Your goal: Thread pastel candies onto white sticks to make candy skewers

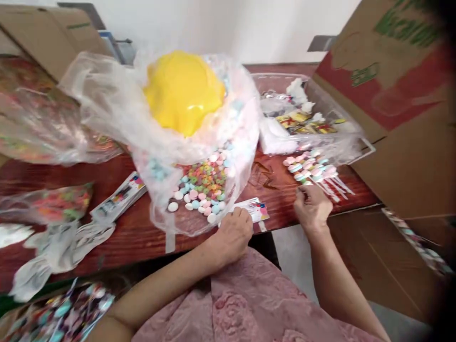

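My left hand (pixel 235 233) is curled closed at the table's front edge, beside a small stack of printed cards (pixel 257 210). Whatever its fingers may hold is hidden. My right hand (pixel 312 205) is also closed, with its fingers folded in, just in front of a row of candy skewers (pixel 309 166) on white sticks. I cannot make out anything inside that fist. Between and beyond the hands lies an open clear plastic bag (pixel 162 194) with pastel round candies (pixel 192 204) and small coloured ring candies (pixel 206 179). On top of the bag rests a yellow bundle (pixel 183 90).
A clear plastic bin (pixel 342 128) with wrapped items stands at the back right, beside a large cardboard box (pixel 399 109). On the left are bagged candies (pixel 62 204), another card stack (pixel 119 197) and pale gloves (pixel 64 249). A box of candy skewers (pixel 67 313) sits below.
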`<state>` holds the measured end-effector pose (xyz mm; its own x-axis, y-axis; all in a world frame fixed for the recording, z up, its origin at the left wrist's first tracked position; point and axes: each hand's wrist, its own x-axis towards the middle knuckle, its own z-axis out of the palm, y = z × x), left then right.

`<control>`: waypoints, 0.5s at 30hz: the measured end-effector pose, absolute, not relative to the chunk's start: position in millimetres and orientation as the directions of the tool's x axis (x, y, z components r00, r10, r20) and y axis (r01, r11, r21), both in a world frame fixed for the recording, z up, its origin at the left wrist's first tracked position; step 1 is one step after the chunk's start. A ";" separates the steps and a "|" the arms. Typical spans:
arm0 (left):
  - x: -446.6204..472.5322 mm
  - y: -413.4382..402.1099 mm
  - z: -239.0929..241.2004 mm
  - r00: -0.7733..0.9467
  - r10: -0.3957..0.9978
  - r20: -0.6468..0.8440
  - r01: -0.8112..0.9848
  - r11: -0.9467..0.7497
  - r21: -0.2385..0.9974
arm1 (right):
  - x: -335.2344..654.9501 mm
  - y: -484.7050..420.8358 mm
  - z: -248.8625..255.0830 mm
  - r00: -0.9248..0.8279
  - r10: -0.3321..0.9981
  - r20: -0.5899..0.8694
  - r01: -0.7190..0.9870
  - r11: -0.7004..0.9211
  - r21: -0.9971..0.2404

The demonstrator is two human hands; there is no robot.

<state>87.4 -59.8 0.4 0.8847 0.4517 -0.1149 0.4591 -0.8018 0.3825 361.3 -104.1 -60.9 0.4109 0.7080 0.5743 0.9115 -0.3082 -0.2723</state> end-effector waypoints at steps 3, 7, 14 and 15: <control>119.4 -62.4 -23.7 0.912 0.385 -0.142 0.408 -0.891 0.202 | 386.5 -122.1 -59.9 0.462 0.703 0.541 0.879 -0.441 -0.179; 107.2 -51.2 -38.0 0.942 0.321 -0.103 0.335 -0.926 0.174 | 433.8 -136.9 -56.8 0.505 0.691 0.518 0.843 -0.525 -0.120; 92.7 -32.6 -34.8 0.948 0.315 -0.044 0.316 -0.949 0.024 | 479.1 -105.2 -60.3 0.510 0.699 0.502 0.825 -0.563 -0.054; 93.4 -33.3 -35.3 0.948 0.311 -0.061 0.311 -0.950 -0.007 | 481.5 -100.5 -61.4 0.507 0.705 0.495 0.828 -0.558 -0.053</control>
<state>93.4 -33.3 -35.3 0.9484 0.3113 -0.0609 0.3114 -0.9502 -0.0068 481.5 -100.5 -61.4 0.5072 0.7052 0.4953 0.8279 -0.5584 -0.0528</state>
